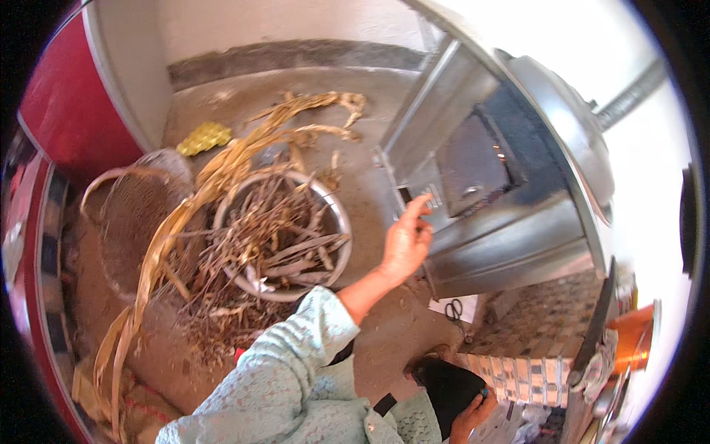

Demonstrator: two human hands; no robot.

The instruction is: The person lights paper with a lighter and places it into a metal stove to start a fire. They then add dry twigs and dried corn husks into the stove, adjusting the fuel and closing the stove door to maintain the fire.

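My left hand [409,240] is stretched toward the metal stove [510,255], its index finger extended and the others partly bent. Nothing shows in its grip. The fingertips are by a small vent [433,195] and dark slot on the stove's front; whether they touch it, I cannot tell. Above them is the stove's door [475,163], with a few glowing spots at its edge. My right hand [473,416] is beside my black-clad knee, its fingers closed around a small bluish thing [484,392] too small to name. The picture's lower edge cuts that hand off.
A metal basin [345,222] heaped with twigs and sticks stands left of the stove, long dry stalks [159,251] across its side. Beyond are a woven basket [140,222] and yellow tray [204,138]. Black scissors [454,310] lie near a brick ledge [518,370].
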